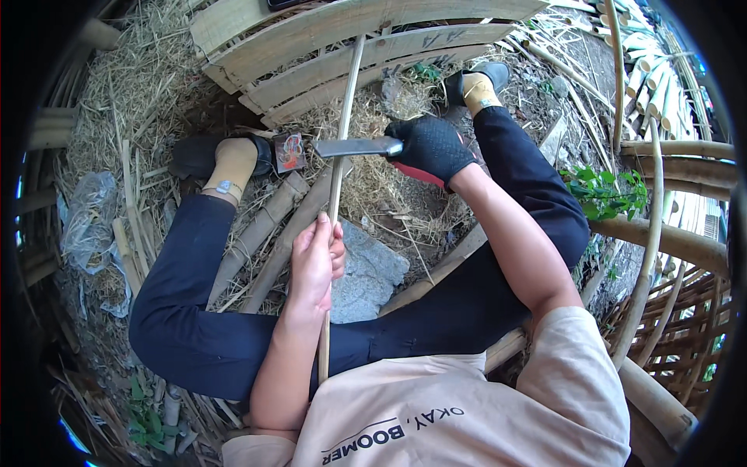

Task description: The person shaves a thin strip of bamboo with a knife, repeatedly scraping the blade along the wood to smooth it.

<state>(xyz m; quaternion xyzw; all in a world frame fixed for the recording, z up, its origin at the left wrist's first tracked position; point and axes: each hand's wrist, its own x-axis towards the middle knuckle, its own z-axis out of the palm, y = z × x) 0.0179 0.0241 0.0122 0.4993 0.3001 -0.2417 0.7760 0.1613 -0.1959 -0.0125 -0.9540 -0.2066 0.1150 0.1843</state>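
Left hand (315, 261): bare, wrapped round one long thin stick (349, 101), running from lap toward pale wooden slats (292, 53). Right hand (432, 148): black-gloved, gripping one flat-bladed knife (354, 147), laid across stick. One grey stone (366, 272), lying beyond left thigh (233, 342).

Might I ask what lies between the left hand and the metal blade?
In the head view, a stretch of the slender pale strip runs between the left hand and the metal blade.
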